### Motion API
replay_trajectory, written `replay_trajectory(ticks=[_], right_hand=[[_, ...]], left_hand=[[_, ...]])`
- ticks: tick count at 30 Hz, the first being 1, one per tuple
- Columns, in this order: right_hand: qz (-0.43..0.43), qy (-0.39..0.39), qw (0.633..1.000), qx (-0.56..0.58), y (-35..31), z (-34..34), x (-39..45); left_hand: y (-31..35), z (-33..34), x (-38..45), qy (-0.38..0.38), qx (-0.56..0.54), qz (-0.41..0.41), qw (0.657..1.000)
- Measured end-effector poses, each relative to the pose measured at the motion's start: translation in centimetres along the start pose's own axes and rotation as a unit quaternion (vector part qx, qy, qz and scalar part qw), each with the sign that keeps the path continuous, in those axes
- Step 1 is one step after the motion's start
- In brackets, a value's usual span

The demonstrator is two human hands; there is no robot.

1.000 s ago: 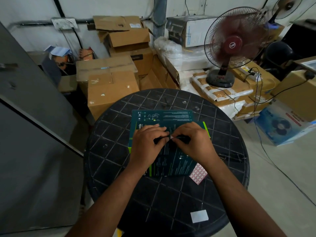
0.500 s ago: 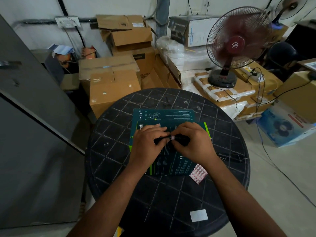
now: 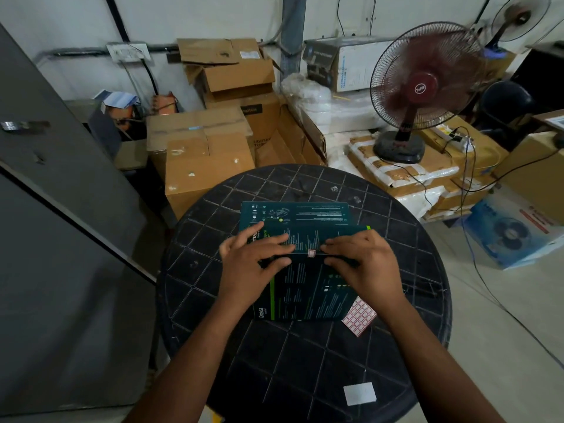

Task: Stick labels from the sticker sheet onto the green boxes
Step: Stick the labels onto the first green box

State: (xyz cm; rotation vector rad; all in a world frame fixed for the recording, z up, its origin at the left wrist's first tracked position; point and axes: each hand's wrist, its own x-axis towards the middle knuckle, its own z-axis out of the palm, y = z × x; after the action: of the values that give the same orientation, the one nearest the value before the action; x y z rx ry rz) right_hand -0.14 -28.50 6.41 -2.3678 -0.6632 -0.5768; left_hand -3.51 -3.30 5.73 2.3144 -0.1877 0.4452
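Note:
Two dark green boxes lie on a round black table [image 3: 305,377]. The near green box [image 3: 305,288] is tipped up, with one long edge raised toward me. A small pale label [image 3: 311,253] sits on that raised edge. My left hand [image 3: 251,267] holds the edge left of the label, fingers over the top face and thumb on the near face. My right hand [image 3: 363,264] grips the same edge right of the label. The far green box [image 3: 293,212] lies flat behind. The red-gridded sticker sheet [image 3: 358,317] pokes out at the near box's right corner.
A white paper square [image 3: 359,393] lies near the table's front edge. Cardboard boxes [image 3: 207,166] stand behind the table on the left. A red table fan [image 3: 422,87] with trailing cables stands at the back right. A grey panel [image 3: 61,209] runs along the left.
My hands, which pinched the label together at the box's middle, have moved apart along the edge. The label now sits on the box, and the box has tipped up.

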Motion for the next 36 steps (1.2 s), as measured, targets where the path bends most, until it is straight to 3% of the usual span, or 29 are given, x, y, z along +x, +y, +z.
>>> replay_trajectory(ticks=[2,4,7,15,21,27,32,36], right_hand=[[0.018,0.018,1.000,-0.006,0.5,-0.1,-0.6],[0.031,0.037,0.999,-0.023,-0.1,0.3,-1.0],[0.044,0.062,0.996,-0.035,-1.4,1.0,-0.7],[0.020,-0.002,0.999,0.032,1.4,-0.7,-0.4],[0.088,0.060,0.989,0.099,1.9,-1.2,-1.4],[0.097,-0.012,0.987,0.129,3.3,-2.8,-1.0],[0.148,0.053,0.964,0.213,3.6,-2.6,-2.2],[0.173,0.024,0.946,0.274,4.3,-3.2,-2.5]], left_hand=[[-1.6,-0.7,-0.2,0.002,-0.116,-0.011,0.993],[-2.6,-1.1,-0.3,0.012,-0.163,0.007,0.987],[-2.8,-1.2,-0.1,0.019,-0.172,0.018,0.985],[-4.1,-2.4,1.0,-0.014,-0.222,0.006,0.975],[-4.7,-2.2,0.6,-0.019,-0.303,-0.028,0.952],[-5.0,-2.4,1.1,-0.050,-0.351,-0.060,0.933],[-5.1,-2.4,0.4,-0.054,-0.400,-0.079,0.912],[-5.4,-1.9,0.1,-0.044,-0.404,-0.071,0.911]])
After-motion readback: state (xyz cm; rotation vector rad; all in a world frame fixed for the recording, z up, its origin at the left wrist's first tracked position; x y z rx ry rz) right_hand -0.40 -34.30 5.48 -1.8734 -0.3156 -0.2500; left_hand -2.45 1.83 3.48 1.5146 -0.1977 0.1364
